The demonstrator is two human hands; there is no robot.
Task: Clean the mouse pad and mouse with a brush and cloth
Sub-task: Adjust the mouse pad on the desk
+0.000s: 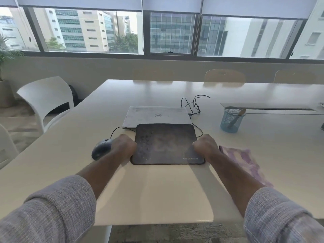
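Note:
A dark, dusty mouse pad (166, 142) lies on the white table (157, 190) in front of me. My left hand (123, 146) grips its left edge and my right hand (206, 147) grips its right edge, fingers curled. A dark wired mouse (101, 148) sits on the table just left of my left hand. A purple and white cloth (245, 162) lies to the right, partly under my right forearm. A brush handle (236, 117) sticks out of a blue mesh cup (231, 120) at the right.
A closed silver laptop (156, 115) lies behind the pad, its far edge overlapped by the pad, with black cables (192, 104) to its right. White chairs (45, 99) stand at the table's left. A cable slot (280, 108) runs along the table at the right.

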